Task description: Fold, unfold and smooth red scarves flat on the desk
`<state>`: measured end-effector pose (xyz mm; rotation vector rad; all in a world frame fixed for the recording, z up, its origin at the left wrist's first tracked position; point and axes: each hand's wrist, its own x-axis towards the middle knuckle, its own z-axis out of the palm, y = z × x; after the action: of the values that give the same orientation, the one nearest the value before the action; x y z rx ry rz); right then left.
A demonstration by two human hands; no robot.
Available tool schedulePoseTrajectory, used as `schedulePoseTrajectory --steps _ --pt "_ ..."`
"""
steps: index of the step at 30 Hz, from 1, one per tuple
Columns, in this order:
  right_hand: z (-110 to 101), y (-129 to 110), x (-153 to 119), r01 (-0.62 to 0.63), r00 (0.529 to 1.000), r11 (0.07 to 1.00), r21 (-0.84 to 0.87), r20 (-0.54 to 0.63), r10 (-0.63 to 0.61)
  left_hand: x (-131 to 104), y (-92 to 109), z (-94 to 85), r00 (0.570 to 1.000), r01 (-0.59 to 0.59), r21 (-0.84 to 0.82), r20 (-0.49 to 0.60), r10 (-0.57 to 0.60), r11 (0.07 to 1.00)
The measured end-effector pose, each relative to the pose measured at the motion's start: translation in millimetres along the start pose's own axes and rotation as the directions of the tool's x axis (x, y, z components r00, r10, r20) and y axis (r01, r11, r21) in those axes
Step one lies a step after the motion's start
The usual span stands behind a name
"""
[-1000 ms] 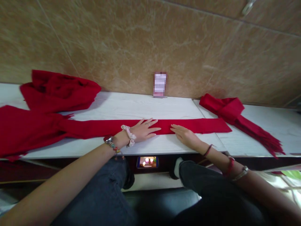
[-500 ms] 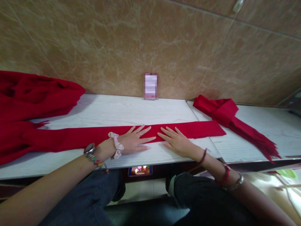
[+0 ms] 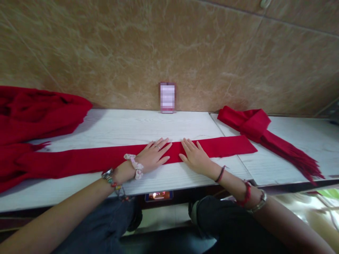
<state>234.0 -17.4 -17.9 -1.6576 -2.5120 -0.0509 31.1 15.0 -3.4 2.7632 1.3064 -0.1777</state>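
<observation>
A long red scarf point(image 3: 90, 159), folded into a narrow band, stretches across the white wood-grain table point(image 3: 127, 125). My left hand point(image 3: 152, 157) lies flat on its middle with the fingers spread, a ring on one of them and a scrunchie at the wrist. Just to the right, my right hand point(image 3: 195, 157) rests palm down on the same band, fingers stretched out. Neither hand grips anything. The band's right end is squared off, close to a second red scarf point(image 3: 254, 123) that is looped over itself, with its fringe toward the front edge.
A heap of red cloth point(image 3: 39, 113) with some fringe fills the left side. Against the brown marbled wall point(image 3: 119, 53) stands a small blurred card point(image 3: 167, 98). Below the table edge a lit screen point(image 3: 159, 195) shows near my legs. A seam crosses the tabletop right of centre.
Both hands have shifted slightly on the scarf, and the right hand's fingers now point more toward the wall. The view has moved a little; the scarves lie as before.
</observation>
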Motion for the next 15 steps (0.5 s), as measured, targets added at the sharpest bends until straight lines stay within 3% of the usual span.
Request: schedulePoseTrajectory --steps 2,5,9,12,15 --pt "2.4 8.0 -4.9 0.001 1.0 0.999 -0.039 0.022 0.0 -0.8 -3.3 5.0 1.0 -0.008 0.003 0.003 0.008 1.0" --pt "-0.4 23.8 -12.7 -0.093 0.995 0.99 -0.108 0.02 0.096 -2.1 -7.7 5.9 1.0 0.007 -0.005 0.007 -0.007 1.0" --pt "-7.9 26.1 -12.5 -0.21 0.977 0.966 -0.148 -0.06 0.203 -3.8 -2.4 1.1 0.998 0.065 0.001 -0.009 -0.065 0.998" --pt "-9.2 9.8 -3.3 -0.101 0.991 0.992 -0.072 -0.096 0.094 -3.4 8.6 -1.9 0.995 0.071 -0.004 -0.074 -0.071 0.997" --pt "-4.6 -7.0 6.2 0.028 0.998 1.0 0.012 -0.057 -0.027 -1.6 16.7 -0.6 0.995 0.068 -0.026 -0.07 -0.069 0.997"
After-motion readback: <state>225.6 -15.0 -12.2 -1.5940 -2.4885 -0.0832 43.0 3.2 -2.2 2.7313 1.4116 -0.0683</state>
